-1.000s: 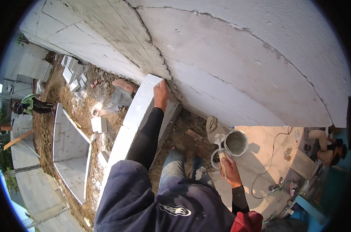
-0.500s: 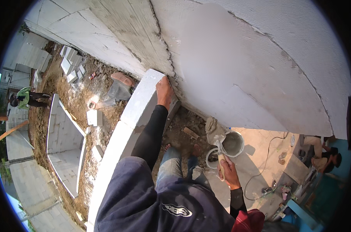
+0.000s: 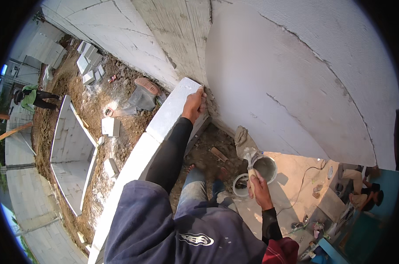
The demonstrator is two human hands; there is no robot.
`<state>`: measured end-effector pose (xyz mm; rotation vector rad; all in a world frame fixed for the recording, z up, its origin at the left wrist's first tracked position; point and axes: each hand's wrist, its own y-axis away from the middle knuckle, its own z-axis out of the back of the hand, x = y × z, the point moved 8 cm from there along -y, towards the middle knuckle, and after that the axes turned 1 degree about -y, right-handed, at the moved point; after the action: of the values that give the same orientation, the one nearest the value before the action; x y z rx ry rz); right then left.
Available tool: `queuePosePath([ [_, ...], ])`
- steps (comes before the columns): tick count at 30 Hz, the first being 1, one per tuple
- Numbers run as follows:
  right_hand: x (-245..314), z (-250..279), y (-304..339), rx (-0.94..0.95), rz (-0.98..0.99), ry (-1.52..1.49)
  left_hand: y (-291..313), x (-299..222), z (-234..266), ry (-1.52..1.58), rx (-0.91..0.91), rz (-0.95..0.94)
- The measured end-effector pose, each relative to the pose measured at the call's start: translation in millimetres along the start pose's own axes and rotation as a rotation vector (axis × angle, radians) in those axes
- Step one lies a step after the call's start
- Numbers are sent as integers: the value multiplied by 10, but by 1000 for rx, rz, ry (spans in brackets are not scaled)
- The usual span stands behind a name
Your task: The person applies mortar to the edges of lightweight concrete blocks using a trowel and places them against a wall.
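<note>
A trowel [image 3: 251, 163] with a wooden handle is gripped in my right hand [image 3: 261, 192]. Wet grey mortar [image 3: 244, 141] is heaped on its blade. The trowel is above the rim of a round bucket [image 3: 275, 166] of grey mix; a smaller pail [image 3: 236, 186] stands beside it. My left hand [image 3: 194, 105] is at the inner edge of a white block [image 3: 180, 95], where the low block wall meets the tall wall. Its fingers are curled closed, and anything inside them is hidden.
A tall pale wall [image 3: 269, 79] rises in front. To the left runs the low wall's top [image 3: 129, 174], with stacked blocks [image 3: 87, 59] on bare soil beyond. A person [image 3: 30, 97] stands far left; another person [image 3: 362, 187] is at far right. A cable [image 3: 301, 185] crosses the floor.
My left hand has drawn its fingers together at the block's edge. The loaded trowel has risen slightly toward the wall. The view has shifted a little.
</note>
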<state>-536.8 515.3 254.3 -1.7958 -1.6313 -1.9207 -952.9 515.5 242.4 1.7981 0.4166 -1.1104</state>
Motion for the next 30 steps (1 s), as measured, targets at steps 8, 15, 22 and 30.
queuePosePath([
  [8, 1037, -954, -414, -19, 277, 424, 1125, -405, 1865, -635, -627, -513],
  [15, 1802, -2272, -722, -341, 861, 1109, 1142, -140, 2126, -1150, -687, -650],
  [22, 1601, -2525, -1251, -623, 670, 1410, 1071, -129, 1941, -1167, -590, -563],
  [30, 1876, -2621, -1227, -556, 561, 1517, 1000, -138, 2042, -1147, -521, -396],
])
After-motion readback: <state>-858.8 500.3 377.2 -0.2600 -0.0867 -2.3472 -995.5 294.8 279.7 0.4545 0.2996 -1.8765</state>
